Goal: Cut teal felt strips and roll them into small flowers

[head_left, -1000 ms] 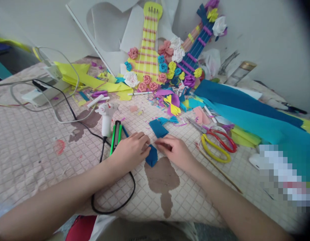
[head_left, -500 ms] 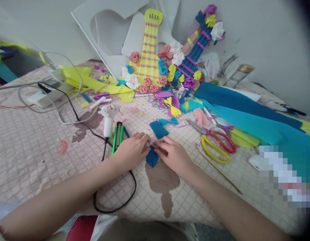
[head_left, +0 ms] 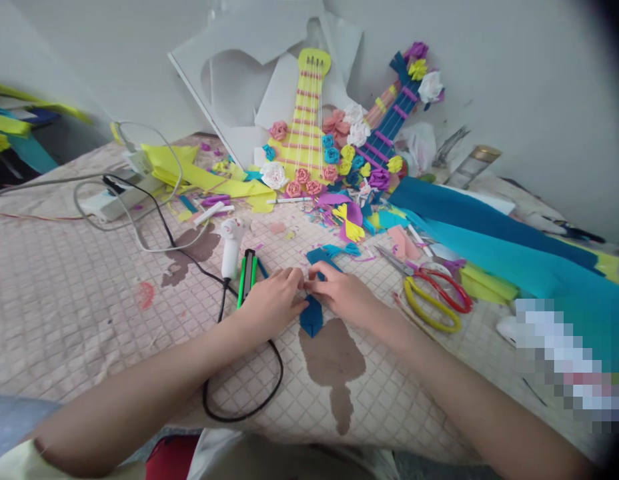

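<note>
Between my hands is a small folded piece of dark blue crepe paper (head_left: 312, 320), its pointed end toward me. My left hand (head_left: 275, 295) pinches its upper left side with fingers closed. From the other side my right hand (head_left: 342, 292) pinches the top of the same piece, thumb and forefinger together. The fingers hide the paper's upper end. Just beyond the right fingertips lies another dark blue paper piece (head_left: 323, 256), partly covered by that hand. A green and black utility knife (head_left: 248, 277) lies left of my left hand, beside a white glue gun (head_left: 231, 248).
Scissors with red and yellow handles (head_left: 432, 293) lie to the right. A yellow paper guitar (head_left: 305, 127) and a blue paper guitar (head_left: 389, 133) lean at the back among paper flowers. Blue crepe sheets (head_left: 469, 227) spread rightward. A black cord (head_left: 239, 419) loops near the front.
The camera view has shifted, so the table appears lower and slightly right. My fingertips have moved closer together at the paper's top, and more of its lower part shows.
</note>
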The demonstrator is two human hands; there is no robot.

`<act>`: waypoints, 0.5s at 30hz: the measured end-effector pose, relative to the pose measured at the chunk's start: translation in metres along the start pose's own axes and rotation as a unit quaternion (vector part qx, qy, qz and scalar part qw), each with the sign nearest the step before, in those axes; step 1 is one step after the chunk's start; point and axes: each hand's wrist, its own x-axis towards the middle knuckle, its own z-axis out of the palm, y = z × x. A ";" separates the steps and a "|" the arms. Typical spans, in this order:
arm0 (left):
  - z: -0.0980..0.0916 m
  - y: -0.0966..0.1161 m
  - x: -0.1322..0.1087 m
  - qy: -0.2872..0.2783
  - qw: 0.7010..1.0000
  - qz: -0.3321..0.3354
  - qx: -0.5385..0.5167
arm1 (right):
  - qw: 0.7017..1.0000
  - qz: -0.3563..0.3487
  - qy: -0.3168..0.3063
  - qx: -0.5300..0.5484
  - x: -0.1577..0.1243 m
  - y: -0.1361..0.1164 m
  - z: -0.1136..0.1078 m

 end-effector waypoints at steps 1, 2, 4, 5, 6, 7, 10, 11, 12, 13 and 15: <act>0.000 0.000 0.000 0.002 1.000 0.001 0.000 | 1.000 -0.014 -0.013 -0.006 0.004 0.001 -0.001; 0.000 0.000 0.000 0.004 1.000 0.001 0.001 | 0.999 -0.023 -0.020 -0.008 0.007 0.001 -0.002; 0.000 0.001 0.000 0.007 1.000 0.001 0.002 | 0.999 -0.035 -0.028 -0.012 0.013 0.002 -0.003; 0.000 0.001 -0.001 0.008 1.000 0.001 0.002 | 0.999 -0.037 -0.030 -0.015 0.015 0.003 -0.003; -0.001 0.001 -0.001 0.008 1.000 0.001 0.003 | 0.999 -0.036 -0.031 -0.019 0.016 0.003 -0.004; -0.001 0.001 -0.001 0.009 1.000 0.000 0.004 | 0.999 -0.035 -0.031 -0.023 0.016 0.003 -0.005; -0.002 0.002 -0.002 0.009 1.000 -0.002 0.005 | 0.999 -0.022 -0.024 -0.028 0.019 0.007 -0.009; -0.002 0.002 -0.002 0.009 1.000 -0.003 0.005 | 0.999 -0.014 -0.017 -0.028 0.021 0.010 -0.011; -0.001 0.001 -0.002 0.009 1.000 -0.003 0.005 | 1.000 -0.003 -0.006 -0.029 0.025 0.014 -0.014; -0.001 0.001 -0.002 0.009 1.000 -0.002 0.005 | 0.999 0.011 0.009 -0.030 0.030 0.019 -0.017; 0.000 0.000 -0.002 0.009 1.000 -0.001 0.006 | 0.997 0.046 0.050 -0.033 0.045 0.032 -0.024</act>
